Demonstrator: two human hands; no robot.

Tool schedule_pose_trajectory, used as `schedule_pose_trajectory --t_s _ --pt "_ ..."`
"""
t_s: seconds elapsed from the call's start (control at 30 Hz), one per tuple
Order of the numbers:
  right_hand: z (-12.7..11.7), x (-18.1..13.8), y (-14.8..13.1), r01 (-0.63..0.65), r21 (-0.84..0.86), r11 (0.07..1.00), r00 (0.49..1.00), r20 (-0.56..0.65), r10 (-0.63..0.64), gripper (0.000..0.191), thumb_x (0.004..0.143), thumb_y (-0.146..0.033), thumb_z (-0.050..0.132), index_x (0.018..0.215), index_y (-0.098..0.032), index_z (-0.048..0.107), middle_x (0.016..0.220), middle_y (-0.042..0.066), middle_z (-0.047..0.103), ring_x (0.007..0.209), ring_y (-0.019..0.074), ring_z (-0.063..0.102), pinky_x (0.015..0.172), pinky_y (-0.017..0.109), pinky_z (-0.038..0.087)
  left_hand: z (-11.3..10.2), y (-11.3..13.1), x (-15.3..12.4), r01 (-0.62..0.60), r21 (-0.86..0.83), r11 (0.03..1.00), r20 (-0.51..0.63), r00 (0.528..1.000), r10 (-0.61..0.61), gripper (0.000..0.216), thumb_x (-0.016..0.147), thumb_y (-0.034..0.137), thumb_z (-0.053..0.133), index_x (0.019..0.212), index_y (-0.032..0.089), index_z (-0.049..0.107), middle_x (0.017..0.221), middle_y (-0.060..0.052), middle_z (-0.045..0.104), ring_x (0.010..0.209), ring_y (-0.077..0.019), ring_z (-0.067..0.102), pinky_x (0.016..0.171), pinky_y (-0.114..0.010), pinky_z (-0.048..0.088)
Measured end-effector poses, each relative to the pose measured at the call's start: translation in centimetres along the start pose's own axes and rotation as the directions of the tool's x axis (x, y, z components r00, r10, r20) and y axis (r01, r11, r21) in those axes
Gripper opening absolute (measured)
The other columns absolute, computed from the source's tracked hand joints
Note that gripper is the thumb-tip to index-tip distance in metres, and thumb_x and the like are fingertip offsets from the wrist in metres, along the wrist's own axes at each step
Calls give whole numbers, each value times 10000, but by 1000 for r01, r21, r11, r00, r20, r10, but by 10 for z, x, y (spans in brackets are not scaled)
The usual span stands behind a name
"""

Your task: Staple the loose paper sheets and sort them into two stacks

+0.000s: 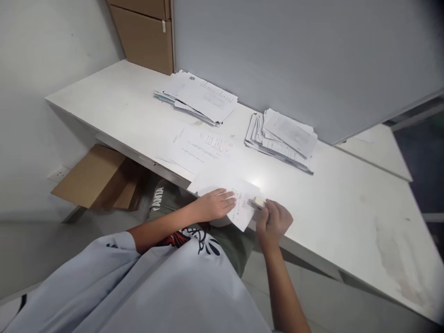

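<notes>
My left hand (215,203) lies with fingers stretched flat on a white printed sheet (227,187) at the near edge of the white table (347,203). My right hand (274,221) is curled around a small pale block, an eraser (258,201), pressed against the sheet's right side. Another printed sheet (199,147) lies just beyond.
Two stacks of papers sit further back: one (197,96) at the centre left, one (281,138) to its right against a grey partition (312,60). Cardboard boxes (145,32) stand in the far corner. A flattened carton (95,178) lies under the table.
</notes>
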State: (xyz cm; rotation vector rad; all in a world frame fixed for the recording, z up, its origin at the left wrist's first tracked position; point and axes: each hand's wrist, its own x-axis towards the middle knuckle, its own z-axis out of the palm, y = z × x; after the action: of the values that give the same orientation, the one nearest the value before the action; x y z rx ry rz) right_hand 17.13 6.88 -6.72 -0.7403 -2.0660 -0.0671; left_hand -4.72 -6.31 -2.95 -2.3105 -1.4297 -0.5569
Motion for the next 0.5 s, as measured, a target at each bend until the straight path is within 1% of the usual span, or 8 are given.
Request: schedule_pose_trajectory --t_s 0.07,0.13,0.2,0.27,0.3,0.33,0.4,0.5 --pt "-4 2 -10 4 7 1000 997 -81 -3 333 916 -265 514 1224 -208 627 1114 172 674 1068 353 624 887 572 479 -18 -7 -14 51 43 998 -111 993 -46 244 947 118 509 1113 159 682 1208 -87 703 1216 -209 609 1040 -399 488" --pt "-11 3 -31 -28 91 995 987 -153 42 385 920 -300 514 1289 -232 602 1173 186 647 1152 378 582 947 623 440 -36 -7 -30 150 77 986 -274 954 -124 270 942 130 515 1158 188 667 1223 -50 700 1259 -209 579 1066 -404 472" --pt "-22 2 -62 -188 354 916 972 -68 226 398 953 -362 465 1323 -271 582 1220 156 634 1188 347 573 979 589 451 -47 0 -41 262 67 963 -384 897 -218 315 938 147 534 1211 257 646 1237 7 694 1279 -187 563 1102 -396 445" --pt "-34 -1 -96 -436 664 607 894 240 379 473 999 -464 311 1415 -316 480 1267 92 634 1176 299 610 955 546 502 -51 12 -42 283 12 959 -380 889 -257 354 950 199 542 1256 362 615 1247 78 682 1262 -144 574 1136 -361 415" --pt "-40 -3 -111 -549 716 432 832 419 362 513 1002 -516 243 1447 -348 435 1298 65 632 1182 284 617 941 534 522 -50 17 -39 263 -28 964 -334 907 -257 363 959 239 540 1273 412 596 1251 106 674 1246 -123 583 1145 -336 405" --pt "-45 -4 -123 -627 721 295 771 523 363 529 1001 -539 211 1466 -376 401 1325 44 625 1204 267 610 944 520 531 -47 21 -34 239 -70 969 -278 928 -249 365 966 277 535 1287 447 579 1256 123 667 1232 -108 591 1148 -313 400" --pt "-51 -3 -133 -696 708 123 681 595 427 513 996 -533 276 1484 -398 362 1321 21 638 1194 241 622 937 483 552 -39 23 -21 192 -127 973 -183 960 -213 367 969 324 534 1303 471 563 1283 127 649 1241 -98 581 1155 -292 385" --pt "-46 4 -122 -757 653 24 528 590 610 547 930 -425 532 1457 -341 415 1241 26 685 1105 225 670 924 427 571 -23 13 0 95 -109 989 -183 976 -114 401 963 289 539 1324 463 549 1383 123 574 1342 -109 488 1195 -330 328"
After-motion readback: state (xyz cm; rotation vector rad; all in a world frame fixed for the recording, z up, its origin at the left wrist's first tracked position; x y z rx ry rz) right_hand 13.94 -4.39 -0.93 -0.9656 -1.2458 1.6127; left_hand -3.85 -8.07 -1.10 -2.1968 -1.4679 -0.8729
